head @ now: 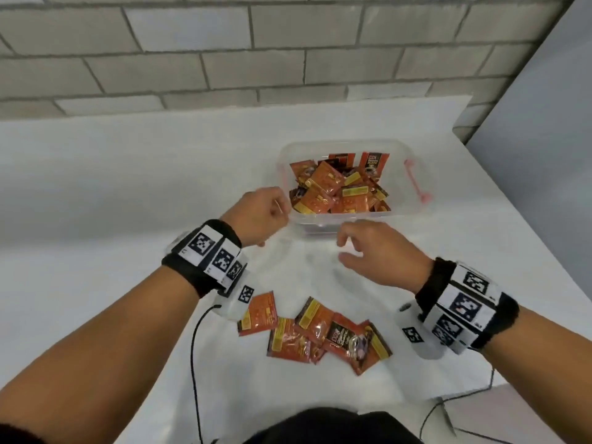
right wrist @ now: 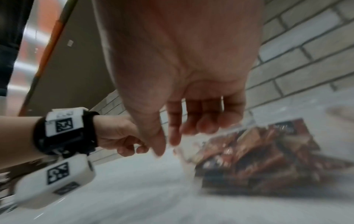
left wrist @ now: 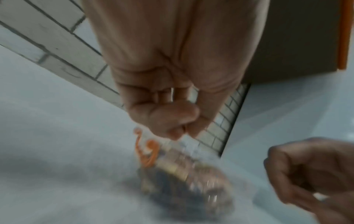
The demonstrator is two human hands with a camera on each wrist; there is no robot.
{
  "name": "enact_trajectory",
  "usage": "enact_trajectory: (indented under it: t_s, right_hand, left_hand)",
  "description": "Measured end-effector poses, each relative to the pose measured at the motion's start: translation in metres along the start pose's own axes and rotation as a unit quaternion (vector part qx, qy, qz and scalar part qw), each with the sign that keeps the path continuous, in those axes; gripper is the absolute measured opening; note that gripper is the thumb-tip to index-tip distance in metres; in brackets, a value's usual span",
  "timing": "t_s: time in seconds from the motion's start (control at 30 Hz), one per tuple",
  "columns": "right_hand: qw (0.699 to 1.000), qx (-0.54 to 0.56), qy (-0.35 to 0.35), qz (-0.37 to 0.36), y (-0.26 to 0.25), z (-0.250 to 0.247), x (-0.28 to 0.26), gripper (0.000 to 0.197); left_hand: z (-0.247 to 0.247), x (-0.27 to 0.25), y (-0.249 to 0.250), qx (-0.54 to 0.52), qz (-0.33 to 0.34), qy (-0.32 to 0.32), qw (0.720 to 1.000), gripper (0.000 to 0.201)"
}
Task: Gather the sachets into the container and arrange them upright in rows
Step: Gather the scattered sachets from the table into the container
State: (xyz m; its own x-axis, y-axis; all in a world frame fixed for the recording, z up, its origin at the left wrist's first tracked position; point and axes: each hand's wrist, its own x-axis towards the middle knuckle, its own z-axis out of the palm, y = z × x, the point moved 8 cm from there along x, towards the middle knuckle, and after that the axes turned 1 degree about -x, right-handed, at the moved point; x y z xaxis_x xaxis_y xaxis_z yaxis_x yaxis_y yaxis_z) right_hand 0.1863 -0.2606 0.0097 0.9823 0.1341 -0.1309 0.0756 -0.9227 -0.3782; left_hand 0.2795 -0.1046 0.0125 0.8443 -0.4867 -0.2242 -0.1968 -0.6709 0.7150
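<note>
Where the white bench (head: 128, 174) meets the brick wall (head: 224, 59), we find the clear container (head: 413, 155) standing right of centre, loosely filled with orange sachets (head: 339, 187) lying jumbled, not in rows. Nearer to us, a small cluster of loose sachets (head: 314, 331) lies flat on the bench between the forearms. Our left hand (head: 259, 216) hovers at the container's near-left corner, grip curled tight and holding nothing. Our right hand (head: 378, 248) hovers just before the container, grip loosely curled and empty.
</note>
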Motion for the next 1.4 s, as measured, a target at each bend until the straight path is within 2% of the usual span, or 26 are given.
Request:
enact_trajectory:
  t_s: [0.07, 0.1, 0.17, 0.33, 0.43, 0.57, 0.63, 0.7, 0.8, 0.9, 1.0, 1.1, 1.23, 1.33, 1.4]
  right_hand:
    - [0.985, -0.035, -0.166, -0.011, -0.009, 0.043, -0.015, 0.032]
    - [0.976, -0.044, -0.215, -0.007, -0.01, 0.058, -0.019, 0.039]
    - [0.967, -0.049, -0.25, 0.011, -0.011, 0.077, -0.022, 0.051]
    - [0.966, -0.081, -0.245, 0.025, -0.014, 0.099, -0.018, 0.063]
    - [0.97, -0.092, -0.222, 0.022, -0.016, 0.103, -0.011, 0.06]
    - [0.977, 0.022, -0.202, 0.061, -0.008, 0.101, 0.002, 0.046]
    - [0.978, 0.108, -0.156, 0.092, 0.001, 0.092, 0.009, 0.036]
    - [0.974, 0.179, -0.074, 0.115, 0.011, 0.075, 0.012, 0.023]
    - [0.971, 0.202, -0.004, 0.128, 0.021, 0.047, 0.008, 0.016]
    - [0.973, 0.178, -0.055, 0.14, 0.022, 0.045, -0.01, 0.018]
    - [0.966, 0.12, -0.192, 0.123, 0.015, 0.07, -0.037, 0.034]
    - [0.955, 0.092, -0.264, 0.097, 0.014, 0.09, -0.051, 0.052]
    - [0.958, 0.009, -0.274, 0.078, 0.018, 0.1, -0.051, 0.067]
    - [0.965, -0.023, -0.252, 0.061, 0.018, 0.099, -0.046, 0.061]
    - [0.97, 0.017, -0.233, 0.064, 0.019, 0.094, -0.044, 0.053]
  left_hand:
    - [0.03, -0.017, -0.026, 0.072, -0.017, -0.102, 0.992, 0.012]
    - [0.043, -0.025, -0.039, 0.124, -0.024, -0.147, 0.981, 0.018]
    - [0.06, -0.037, -0.06, 0.195, -0.034, -0.198, 0.96, 0.03]
    - [0.074, -0.053, -0.09, 0.207, -0.055, -0.244, 0.946, 0.051]
    - [0.077, -0.051, -0.093, 0.234, -0.037, -0.223, 0.946, 0.048]
    - [0.073, -0.044, -0.089, 0.21, -0.025, -0.18, 0.961, 0.04]
    - [0.067, -0.04, -0.085, 0.161, -0.026, -0.156, 0.974, 0.036]
    - [0.062, -0.038, -0.082, 0.12, -0.025, -0.142, 0.982, 0.03]
    - [0.066, -0.042, -0.075, 0.07, -0.021, -0.16, 0.984, 0.027]
    - [0.088, -0.056, -0.06, 0.048, -0.003, -0.23, 0.972, 0.034]
    - [0.117, -0.072, -0.051, 0.096, 0.027, -0.306, 0.947, 0.043]
    - [0.131, -0.077, -0.051, 0.174, 0.054, -0.316, 0.931, 0.057]
    - [0.134, -0.077, -0.049, 0.263, 0.087, -0.29, 0.916, 0.065]
    - [0.134, -0.075, -0.044, 0.281, 0.1, -0.275, 0.914, 0.061]
    - [0.129, -0.072, -0.04, 0.269, 0.102, -0.255, 0.923, 0.047]
